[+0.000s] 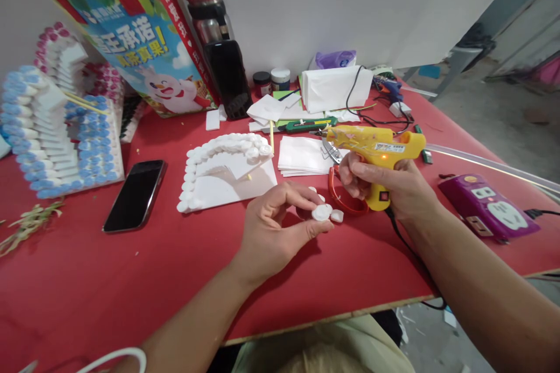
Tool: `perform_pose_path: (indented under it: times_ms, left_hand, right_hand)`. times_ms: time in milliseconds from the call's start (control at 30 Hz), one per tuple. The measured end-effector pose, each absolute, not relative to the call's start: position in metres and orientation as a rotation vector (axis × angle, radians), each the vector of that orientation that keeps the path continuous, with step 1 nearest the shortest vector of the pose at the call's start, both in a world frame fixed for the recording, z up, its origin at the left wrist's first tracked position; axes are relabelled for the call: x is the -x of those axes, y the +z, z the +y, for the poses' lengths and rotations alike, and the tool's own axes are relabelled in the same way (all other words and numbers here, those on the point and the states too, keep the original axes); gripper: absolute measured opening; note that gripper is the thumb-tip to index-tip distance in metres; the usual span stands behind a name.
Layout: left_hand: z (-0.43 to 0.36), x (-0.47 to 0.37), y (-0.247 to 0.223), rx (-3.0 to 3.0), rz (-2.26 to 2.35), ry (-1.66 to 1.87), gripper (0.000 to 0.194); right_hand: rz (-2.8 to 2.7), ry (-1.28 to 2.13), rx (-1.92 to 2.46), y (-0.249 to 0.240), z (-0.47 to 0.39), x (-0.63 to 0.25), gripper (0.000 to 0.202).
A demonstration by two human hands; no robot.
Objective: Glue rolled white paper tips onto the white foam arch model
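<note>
white disc (321, 213): small, round and flat-looking, matte white, with an uneven, slightly ridged face; it sits at the tips of the left fingers, face turned up toward the camera.
left hand (272, 228): fingers narrow, thumb below and fingertips above, pinching the white disc by its edge.
right hand (396, 182): fingers wrapped around the handle of the yellow glue gun (371, 143); the nozzle points left, above and beyond the left fingertips, apart from the white disc. a small orange light shows on the gun's side.
loose white pieces (336, 215): one just right of the left fingertips, others just beyond them, partly covered by the hand.
white arch piece (234, 178): beyond and left of the left fingers, lying on the red surface (184, 268); a flat board with a curved border of overlapping white rounds, folded white sheets inside it.
red-handled tool (349, 201): between the two hands, its handle loop close to the right fingers.
white sheets (301, 155): stacked beyond the left fingers.
black phone (135, 195): well left of the left fingers, lying flat.
purple power strip (489, 207): to the right of the right fingers.
hidden or unclear: the underside of the white disc is out of sight; the gun covers part of the tool; whether glue is on the disc cannot be told; the right forearm runs out of frame.
</note>
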State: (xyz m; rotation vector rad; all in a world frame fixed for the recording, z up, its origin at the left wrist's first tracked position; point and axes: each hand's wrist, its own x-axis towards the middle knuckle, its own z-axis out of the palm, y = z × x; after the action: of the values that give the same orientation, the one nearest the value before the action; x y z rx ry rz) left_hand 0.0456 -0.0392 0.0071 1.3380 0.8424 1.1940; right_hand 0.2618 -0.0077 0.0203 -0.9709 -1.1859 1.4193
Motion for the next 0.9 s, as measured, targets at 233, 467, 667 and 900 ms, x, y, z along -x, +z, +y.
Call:
perform_pose_path:
  times_ms: [233, 467, 667, 900]
  left_hand:
    - [-0.040, -0.047, 0.010, -1.164, 0.814, 1.031, 0.030]
    - [-0.031, -0.046, 0.004, -0.752, 0.704, 0.937, 0.020]
    - [-0.023, -0.043, 0.001, -0.407, 0.686, 0.966, 0.012]
    - [-0.019, -0.042, 0.002, -0.261, 0.615, 1.000, 0.009]
  right_hand:
    - [-1.191, 1.426, 0.960, 0.017, -0.007, -0.264, 0.022]
    - [-1.232, 1.372, 0.929, 0.020, -0.009, -0.267, 0.017]
    - [-1.330, 1.435, 0.835, 0.024, -0.016, -0.278, 0.028]
    - [-1.560, 1.446, 0.867, 0.013, -0.017, -0.286, 0.036]
